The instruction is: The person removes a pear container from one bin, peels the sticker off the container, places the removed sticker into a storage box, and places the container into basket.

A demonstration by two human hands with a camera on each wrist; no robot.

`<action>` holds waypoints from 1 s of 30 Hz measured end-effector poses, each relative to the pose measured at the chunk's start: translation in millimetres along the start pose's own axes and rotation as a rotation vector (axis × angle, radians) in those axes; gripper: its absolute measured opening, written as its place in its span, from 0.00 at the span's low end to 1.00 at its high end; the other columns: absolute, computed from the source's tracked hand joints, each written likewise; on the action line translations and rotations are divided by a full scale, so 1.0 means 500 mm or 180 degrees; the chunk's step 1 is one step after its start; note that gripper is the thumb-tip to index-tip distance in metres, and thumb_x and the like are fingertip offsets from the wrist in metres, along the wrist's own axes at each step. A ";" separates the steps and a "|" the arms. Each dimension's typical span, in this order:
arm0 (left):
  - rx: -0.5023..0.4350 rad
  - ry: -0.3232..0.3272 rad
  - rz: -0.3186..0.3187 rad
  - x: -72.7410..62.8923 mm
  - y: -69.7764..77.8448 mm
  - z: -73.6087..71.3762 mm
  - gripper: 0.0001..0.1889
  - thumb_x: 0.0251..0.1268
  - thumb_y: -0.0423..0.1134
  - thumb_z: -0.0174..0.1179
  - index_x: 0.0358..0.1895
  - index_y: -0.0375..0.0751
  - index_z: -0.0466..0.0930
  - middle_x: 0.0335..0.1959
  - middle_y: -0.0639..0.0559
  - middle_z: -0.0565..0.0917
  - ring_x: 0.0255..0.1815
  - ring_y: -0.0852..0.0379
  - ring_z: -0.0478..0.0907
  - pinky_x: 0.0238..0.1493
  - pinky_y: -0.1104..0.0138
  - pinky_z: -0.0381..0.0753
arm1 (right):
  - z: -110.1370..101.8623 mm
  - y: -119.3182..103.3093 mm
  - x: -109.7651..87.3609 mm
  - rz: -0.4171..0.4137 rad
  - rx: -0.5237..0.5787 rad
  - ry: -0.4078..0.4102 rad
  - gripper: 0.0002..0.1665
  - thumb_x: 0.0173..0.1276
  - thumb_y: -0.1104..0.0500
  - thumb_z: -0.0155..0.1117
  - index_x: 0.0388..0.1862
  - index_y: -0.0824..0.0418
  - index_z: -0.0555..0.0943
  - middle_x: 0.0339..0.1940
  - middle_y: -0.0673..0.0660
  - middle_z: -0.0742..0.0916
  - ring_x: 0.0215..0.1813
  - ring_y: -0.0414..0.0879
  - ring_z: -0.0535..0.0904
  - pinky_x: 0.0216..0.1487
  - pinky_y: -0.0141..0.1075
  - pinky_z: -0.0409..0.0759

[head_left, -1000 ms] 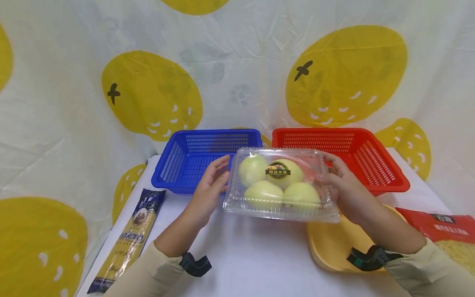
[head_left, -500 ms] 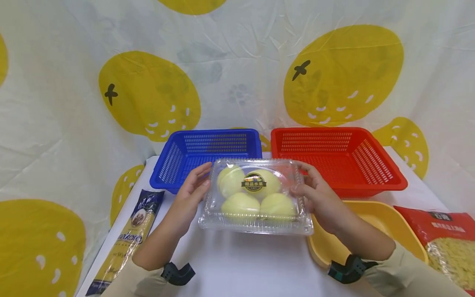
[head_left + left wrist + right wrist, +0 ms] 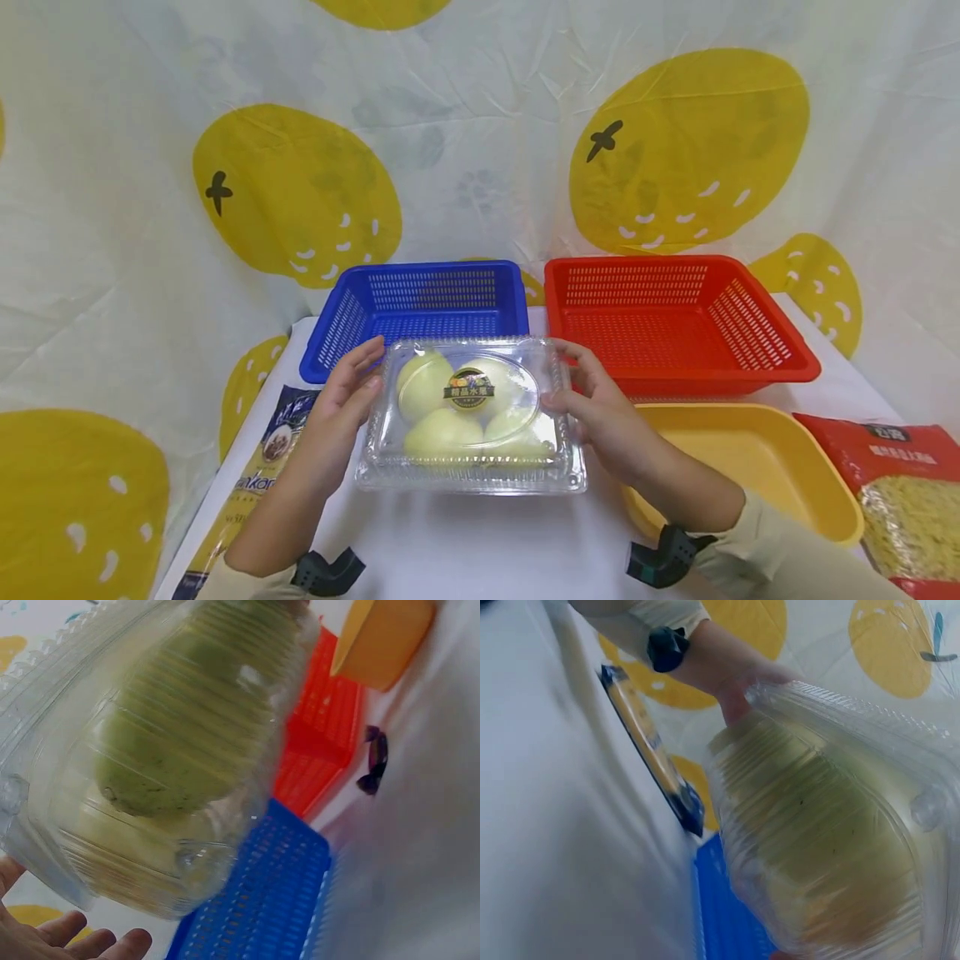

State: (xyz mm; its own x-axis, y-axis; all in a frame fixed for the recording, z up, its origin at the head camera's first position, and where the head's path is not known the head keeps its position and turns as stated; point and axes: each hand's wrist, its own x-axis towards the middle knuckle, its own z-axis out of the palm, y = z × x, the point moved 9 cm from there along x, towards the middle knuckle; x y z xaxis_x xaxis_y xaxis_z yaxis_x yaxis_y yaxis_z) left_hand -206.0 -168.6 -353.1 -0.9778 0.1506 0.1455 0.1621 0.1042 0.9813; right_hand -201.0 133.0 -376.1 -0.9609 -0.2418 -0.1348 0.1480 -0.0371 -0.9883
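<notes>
A clear plastic fruit box (image 3: pixel 468 417) with several round pale green fruits (image 3: pixel 442 433) and a dark label is held up above the table. My right hand (image 3: pixel 600 400) grips its right edge, thumb on the lid and fingers behind. At the left end, my left hand (image 3: pixel 345 404) is beside the box. In the left wrist view the left hand's fingers (image 3: pixel 97 941) are extended, their tips apart from the box; whether its thumb touches cannot be made out. The right wrist view shows the underside of the box (image 3: pixel 825 817), with most of the right hand out of frame.
A blue basket (image 3: pixel 313 333) and a red basket (image 3: pixel 682 387) stand behind the box. Right of it lie a yellow basin (image 3: pixel 750 450) and a red-topped noodle bag (image 3: pixel 911 508). A pasta packet (image 3: pixel 243 500) lies left. The left wrist view shows a small dark purple thing (image 3: pixel 375 761).
Both hands and the fruit box have moved left and slightly down, nearer to me. The yellow basin and red basket show more fully. My left forearm now covers part of the pasta packet.
</notes>
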 end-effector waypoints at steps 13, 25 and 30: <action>0.0231 0.0154 -0.0282 -0.062 -0.013 -0.069 0.23 0.88 0.40 0.51 0.80 0.46 0.68 0.77 0.49 0.72 0.72 0.59 0.72 0.62 0.75 0.77 | 0.093 0.045 -0.009 0.0131 0.0169 0.0064 0.45 0.68 0.61 0.69 0.81 0.43 0.63 0.76 0.65 0.68 0.61 0.62 0.79 0.47 0.48 0.87; 0.0395 0.0133 -0.0507 -0.082 -0.077 -0.099 0.24 0.88 0.42 0.50 0.80 0.46 0.67 0.81 0.47 0.67 0.76 0.56 0.66 0.64 0.81 0.70 | 0.140 0.109 -0.001 0.0183 0.0384 0.0060 0.46 0.65 0.66 0.67 0.80 0.47 0.65 0.71 0.68 0.70 0.51 0.55 0.83 0.42 0.43 0.84; 0.0481 0.0119 -0.0649 -0.086 -0.096 -0.110 0.26 0.88 0.43 0.51 0.82 0.46 0.65 0.83 0.47 0.63 0.80 0.44 0.61 0.77 0.60 0.67 | 0.151 0.133 0.012 0.0234 0.0418 0.0047 0.46 0.64 0.66 0.68 0.80 0.47 0.65 0.71 0.69 0.68 0.50 0.55 0.83 0.41 0.44 0.86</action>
State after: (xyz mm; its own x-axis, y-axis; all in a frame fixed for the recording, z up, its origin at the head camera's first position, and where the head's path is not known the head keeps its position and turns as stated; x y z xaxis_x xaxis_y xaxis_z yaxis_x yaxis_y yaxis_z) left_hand -179.0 -234.4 -399.4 -0.9961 0.0752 -0.0460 -0.0236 0.2747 0.9612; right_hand -179.3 55.9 -437.5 -0.9496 -0.2343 -0.2084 0.2464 -0.1466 -0.9580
